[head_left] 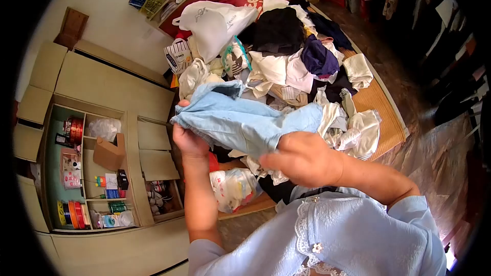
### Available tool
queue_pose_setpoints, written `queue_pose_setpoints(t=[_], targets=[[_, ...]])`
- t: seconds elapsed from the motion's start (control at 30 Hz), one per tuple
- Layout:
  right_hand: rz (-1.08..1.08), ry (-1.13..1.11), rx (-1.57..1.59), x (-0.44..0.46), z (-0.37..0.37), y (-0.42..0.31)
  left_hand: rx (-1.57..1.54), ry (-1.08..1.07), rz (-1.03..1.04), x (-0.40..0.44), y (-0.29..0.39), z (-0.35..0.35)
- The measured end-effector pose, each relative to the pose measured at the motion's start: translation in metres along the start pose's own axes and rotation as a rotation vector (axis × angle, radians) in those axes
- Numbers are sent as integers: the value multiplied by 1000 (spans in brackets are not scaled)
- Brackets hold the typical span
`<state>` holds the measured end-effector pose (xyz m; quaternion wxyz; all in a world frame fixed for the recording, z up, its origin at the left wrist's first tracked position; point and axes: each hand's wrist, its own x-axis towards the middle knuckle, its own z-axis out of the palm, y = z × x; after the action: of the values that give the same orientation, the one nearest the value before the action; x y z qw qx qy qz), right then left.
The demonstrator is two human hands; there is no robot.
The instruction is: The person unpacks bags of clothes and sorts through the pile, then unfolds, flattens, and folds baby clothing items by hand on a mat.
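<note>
Blue garment (230,117) spans left hand (190,140), pinching it, to right hand (312,158), grip unclear

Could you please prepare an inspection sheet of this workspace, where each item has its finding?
Surface: tan platform, mostly covered by clothes, bare along its right side.
Job's things: light blue garment, held up, its folds bunched.
Clutter: mixed clothes heap, white plastic bag on top; filled clear bag nearer the wearer.
Hands: left hand grips one end of the garment; right hand at the other, fingers blurred, grip unclear.
Cables: nothing seen clearly.
Surroundings: cabinet with open shelves at left; hanging clothes at right.
</note>
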<state>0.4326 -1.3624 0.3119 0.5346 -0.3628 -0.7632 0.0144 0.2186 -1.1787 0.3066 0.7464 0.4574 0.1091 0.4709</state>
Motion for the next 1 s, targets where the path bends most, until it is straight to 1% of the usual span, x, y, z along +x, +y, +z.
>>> queue_pose_setpoints(t=[0.03, 0.1, 0.17, 0.27, 0.37, 0.4, 0.5, 0.53, 0.57, 0.63, 0.67, 0.77, 0.8, 0.83, 0.9, 0.93, 0.97, 1.0], targets=[[97, 100, 46, 0, 3, 1, -16, -11, 1, -1, 1, -2], [321, 303, 111, 1, 12, 7, -24, 36, -43, -3, 1, 4], [679, 262, 435, -5, 13, 10, 2, 75, -79, -3, 0, 12], [1127, 84, 812, -8, 17, 10, 78, 104, -136, -4, -4, 19], [1220, 107, 1141, -23, 47, 16, 147, 59, -189, -9, -7, 42], [1176, 78, 1105, -24, 49, 15, 200, 46, -167, -10, -8, 48], [976, 63, 909, -33, 57, 27, 230, 3, -195, -15, -6, 56], [1015, 154, 770, -29, 50, 27, 221, 8, -206, -18, -3, 60], [998, 221, 717, -29, 47, 31, 204, -16, -202, -21, -2, 60], [1026, 394, 848, -26, 38, 36, 170, -63, -193, -24, 2, 57], [1045, 432, 858, -27, 36, 40, 160, -49, -198, -27, 3, 54], [864, 428, 692, -22, 30, 37, -19, -245, -235, -31, 5, 55], [859, 447, 758, -19, 28, 33, 15, -230, -224, -31, 5, 75], [852, 443, 734, -19, 26, 31, -28, -207, -255, -33, 4, 80], [839, 435, 687, -19, 22, 27, -142, -334, -317, -33, 6, 84], [812, 427, 664, -17, 19, 25, -171, -311, -379, -36, 3, 77], [685, 430, 476, -16, 18, 27, -200, -286, -441, -42, -2, 62], [556, 430, 290, -13, 16, 31, -264, -358, -419, -42, -5, 65]])
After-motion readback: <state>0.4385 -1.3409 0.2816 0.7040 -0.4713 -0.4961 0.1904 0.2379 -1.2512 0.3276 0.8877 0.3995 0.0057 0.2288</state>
